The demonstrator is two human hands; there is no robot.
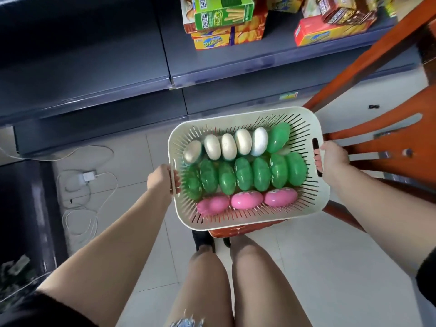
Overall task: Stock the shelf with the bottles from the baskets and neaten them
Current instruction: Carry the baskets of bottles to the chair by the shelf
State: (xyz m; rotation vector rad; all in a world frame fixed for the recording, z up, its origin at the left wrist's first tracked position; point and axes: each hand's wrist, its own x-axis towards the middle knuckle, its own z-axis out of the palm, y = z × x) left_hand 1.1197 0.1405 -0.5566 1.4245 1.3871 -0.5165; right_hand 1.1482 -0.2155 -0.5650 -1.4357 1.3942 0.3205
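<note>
Dark blue shelf (236, 64) runs across the top of the frame, and stacked snack boxes (224, 22) sit on it at upper centre and upper right. Below, pale tiled floor (306, 267), with a white charger (87, 177) and its looping cable (80, 220) lying at left.

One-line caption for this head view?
Both hands, left hand and right hand, hold a basket of bottles before dark shelves.

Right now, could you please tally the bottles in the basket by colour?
Basket, held by the left hand and right hand:
White bottles: 5
Green bottles: 8
Pink bottles: 3
Total: 16
</note>
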